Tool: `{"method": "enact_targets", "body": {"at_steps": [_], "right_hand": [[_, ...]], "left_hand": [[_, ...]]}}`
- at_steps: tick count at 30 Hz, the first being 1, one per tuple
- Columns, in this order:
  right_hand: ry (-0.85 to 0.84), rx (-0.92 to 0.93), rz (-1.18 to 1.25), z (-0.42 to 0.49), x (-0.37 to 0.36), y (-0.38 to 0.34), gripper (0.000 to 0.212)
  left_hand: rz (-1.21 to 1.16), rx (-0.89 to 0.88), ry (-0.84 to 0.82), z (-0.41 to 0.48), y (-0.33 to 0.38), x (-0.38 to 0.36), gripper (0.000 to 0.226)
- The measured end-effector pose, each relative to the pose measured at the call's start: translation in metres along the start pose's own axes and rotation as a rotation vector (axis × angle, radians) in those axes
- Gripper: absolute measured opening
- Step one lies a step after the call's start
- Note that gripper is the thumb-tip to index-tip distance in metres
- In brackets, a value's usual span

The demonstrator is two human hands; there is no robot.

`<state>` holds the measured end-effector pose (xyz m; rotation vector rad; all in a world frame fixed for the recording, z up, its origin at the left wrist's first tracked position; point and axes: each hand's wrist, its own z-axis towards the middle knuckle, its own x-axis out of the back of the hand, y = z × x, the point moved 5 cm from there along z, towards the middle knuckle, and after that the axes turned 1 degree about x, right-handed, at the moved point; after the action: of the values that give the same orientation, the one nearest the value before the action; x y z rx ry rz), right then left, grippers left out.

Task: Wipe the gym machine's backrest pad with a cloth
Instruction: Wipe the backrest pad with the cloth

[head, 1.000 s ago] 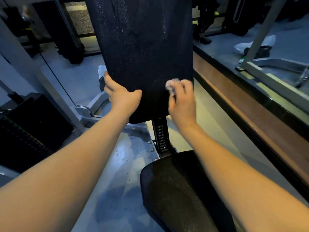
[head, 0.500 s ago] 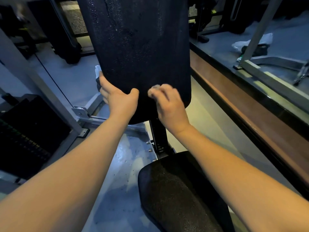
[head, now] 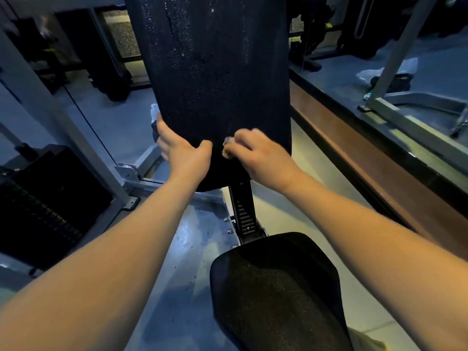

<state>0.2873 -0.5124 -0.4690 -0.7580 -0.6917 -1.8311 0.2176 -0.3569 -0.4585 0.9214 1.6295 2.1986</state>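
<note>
Head cam, looking down along both bare forearms. Pad [head: 215, 79] black, upright, fills top centre; surface speckled w/ droplets and a few streaks. L hand [head: 183, 154] clamps the pad's lower left edge: thumb on the front face, fingers wrapped round the side, tips out of sight behind. R hand [head: 260, 154] sits low on the front face, just right of the L thumb, v. close to it. Its fingers are curled over a small pale cloth [head: 226, 148], bunched and pressed against the pad. Only a bit of cloth shows past the fingertips; hand somewhat blurred. Below the pad a dark post [head: 244, 214] w/ printed marks runs down to the black seat [head: 276, 287], bottom centre-right. White object [head: 153, 111] pokes out behind the pad's left edge, just above the L fingers; can't tell what it is. Weight stack [head: 43, 206] far left, thin cable [head: 86, 117] running diag. above it. Right side: brown ledge [head: 354, 153], then a raised dark floor w/ grey machine frame [head: 415, 122] and a crumpled clear bag [head: 367, 73]. Light dim, bluish.
</note>
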Motion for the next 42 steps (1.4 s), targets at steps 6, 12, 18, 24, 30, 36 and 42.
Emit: {"method": "enact_targets", "body": {"at_steps": [6,12,18,24,30,36,42], "right_hand": [[0.299,-0.265,-0.015,0.035,0.034,0.023,0.017],[0.064,-0.122,-0.07,-0.023,0.019,0.03,0.021],[0.398,-0.522,-0.005,0.011,0.071,0.104,0.016],[0.16,-0.154,0.013,-0.014,0.027,0.05,0.019],[0.359,-0.271,-0.094,0.037,0.068,0.09,0.016],[0.419,-0.37,-0.038,0.013,0.04,0.058,0.021],[0.525,-0.512,-0.01,0.057,0.087,0.113,0.016]], "left_hand": [[-0.036,0.014,-0.034,0.001,0.002,0.001,0.107],[-0.065,0.037,-0.009,0.004,0.001,-0.001,0.112],[-0.029,0.012,0.022,0.003,-0.004,-0.004,0.115],[-0.012,-0.008,0.067,0.002,-0.003,-0.006,0.109],[0.004,-0.007,0.07,0.003,-0.002,-0.004,0.107],[0.003,-0.001,0.067,0.003,-0.002,-0.003,0.107],[-0.006,-0.006,0.054,0.003,0.0,-0.003,0.108]]}}
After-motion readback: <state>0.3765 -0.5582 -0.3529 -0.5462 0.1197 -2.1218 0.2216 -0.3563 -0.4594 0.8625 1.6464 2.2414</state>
